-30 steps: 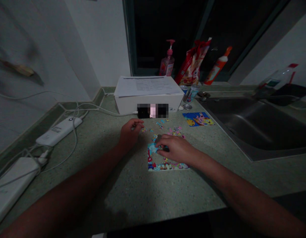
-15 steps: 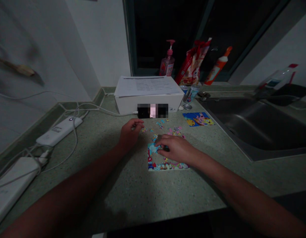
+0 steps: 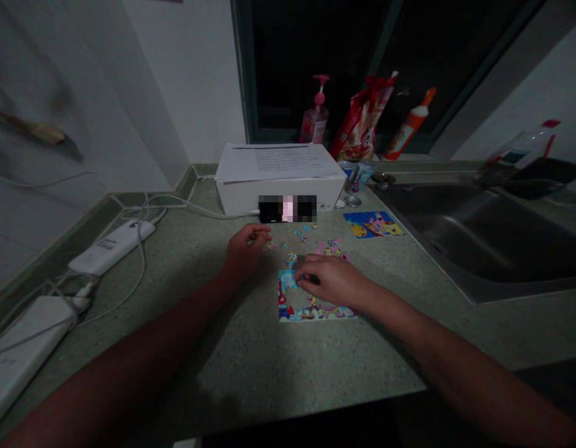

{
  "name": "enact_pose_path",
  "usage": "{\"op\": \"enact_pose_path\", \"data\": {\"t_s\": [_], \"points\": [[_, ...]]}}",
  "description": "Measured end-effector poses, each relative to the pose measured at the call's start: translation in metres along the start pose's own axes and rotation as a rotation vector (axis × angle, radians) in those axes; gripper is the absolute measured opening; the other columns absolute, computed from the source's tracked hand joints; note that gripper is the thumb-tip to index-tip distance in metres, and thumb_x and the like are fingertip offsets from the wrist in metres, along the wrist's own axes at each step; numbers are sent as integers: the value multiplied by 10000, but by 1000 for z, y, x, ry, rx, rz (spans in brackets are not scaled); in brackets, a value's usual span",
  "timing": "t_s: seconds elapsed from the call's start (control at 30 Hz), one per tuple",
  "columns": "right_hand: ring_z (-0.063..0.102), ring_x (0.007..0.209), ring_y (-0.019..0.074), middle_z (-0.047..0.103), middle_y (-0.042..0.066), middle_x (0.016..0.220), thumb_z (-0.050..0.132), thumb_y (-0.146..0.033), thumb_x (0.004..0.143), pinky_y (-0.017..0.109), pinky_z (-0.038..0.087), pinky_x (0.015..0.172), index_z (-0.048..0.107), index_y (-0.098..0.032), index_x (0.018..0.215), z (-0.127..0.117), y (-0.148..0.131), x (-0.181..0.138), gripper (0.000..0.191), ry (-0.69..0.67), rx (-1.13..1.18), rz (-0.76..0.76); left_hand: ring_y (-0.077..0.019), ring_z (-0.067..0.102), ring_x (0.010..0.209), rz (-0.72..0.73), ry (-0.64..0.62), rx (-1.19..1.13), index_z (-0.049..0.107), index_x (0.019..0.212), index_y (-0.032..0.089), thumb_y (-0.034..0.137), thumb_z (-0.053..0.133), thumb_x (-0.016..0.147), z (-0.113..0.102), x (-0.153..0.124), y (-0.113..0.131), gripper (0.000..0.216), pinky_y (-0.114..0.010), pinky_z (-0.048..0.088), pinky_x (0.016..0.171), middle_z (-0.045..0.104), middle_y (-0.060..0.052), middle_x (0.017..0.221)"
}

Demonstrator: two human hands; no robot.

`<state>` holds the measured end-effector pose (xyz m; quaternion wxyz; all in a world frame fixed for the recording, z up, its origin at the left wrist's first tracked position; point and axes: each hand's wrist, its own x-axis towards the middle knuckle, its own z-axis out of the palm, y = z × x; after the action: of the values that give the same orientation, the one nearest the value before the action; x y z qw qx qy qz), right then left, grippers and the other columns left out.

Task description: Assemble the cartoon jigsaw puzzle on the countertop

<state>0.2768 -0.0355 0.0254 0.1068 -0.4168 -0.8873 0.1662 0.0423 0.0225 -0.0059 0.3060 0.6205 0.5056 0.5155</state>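
My right hand (image 3: 327, 280) rests on a partly built jigsaw puzzle (image 3: 311, 314), its fingertips pinched at the frame's inner upper-left corner, apparently on a piece. The puzzle's colourful border forms an open rectangle on the speckled green counter (image 3: 250, 367). My left hand (image 3: 245, 250) hovers just left of it with curled fingers, and any piece inside them is hidden. Loose pieces (image 3: 332, 247) lie scattered above the puzzle, between my hands and a printed picture card (image 3: 372, 224).
A white box (image 3: 278, 193) topped with papers stands behind the pieces. A steel sink (image 3: 479, 236) lies to the right. A white power bank (image 3: 111, 247), a power strip (image 3: 21, 348) and cables occupy the left. Bottles and a red bag stand along the window.
My right hand has shifted slightly toward me over the puzzle's upper-left corner. My left hand has barely moved.
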Motion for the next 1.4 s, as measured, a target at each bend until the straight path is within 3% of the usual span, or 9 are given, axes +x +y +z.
{"op": "enact_pose_path", "data": {"t_s": [0.5,0.6,0.7,0.83,1.0,1.4], "points": [[673,816,154,726,7,948,693,-184,955,283,433,701,799,-251,970,-2,-2,-1,126,-31,11,-53,-204,724,805,-8,-6,8,725,937,205,288,595,866,0,0,1,170,-345,559,825,778,-29,820],[683,867,167,736,14,980,678,-195,968,299,459,746,787,-258,1022,-4,1,-2,138,32,19,-49,-200,725,798,-12,-5,4,725,932,206,290,596,865,-1,0,2,168,-338,562,816,777,-25,816],[681,903,178,739,31,1000,641,-191,985,321,484,807,768,-251,1083,-11,11,-2,171,151,38,7,-198,723,785,-19,1,9,729,933,207,291,604,858,-1,0,3,168,-341,564,813,777,-24,808],[668,841,194,730,51,949,629,-206,976,341,485,761,771,-231,1038,-19,32,-2,157,241,2,150,-202,725,793,-24,-3,7,728,926,210,291,599,848,-1,0,3,171,-356,562,832,783,-31,814],[664,836,211,729,75,947,609,-206,972,349,473,739,784,-205,993,-19,46,-1,176,211,-62,235,-204,725,795,-37,-1,13,721,916,219,302,600,844,-1,1,5,163,-361,557,829,784,-38,817],[645,787,183,723,58,952,613,-240,985,311,396,666,793,-220,979,-13,32,3,182,186,-111,282,-204,727,797,-29,-3,14,719,920,221,295,596,851,-1,0,4,159,-362,557,827,780,-31,816]]}}
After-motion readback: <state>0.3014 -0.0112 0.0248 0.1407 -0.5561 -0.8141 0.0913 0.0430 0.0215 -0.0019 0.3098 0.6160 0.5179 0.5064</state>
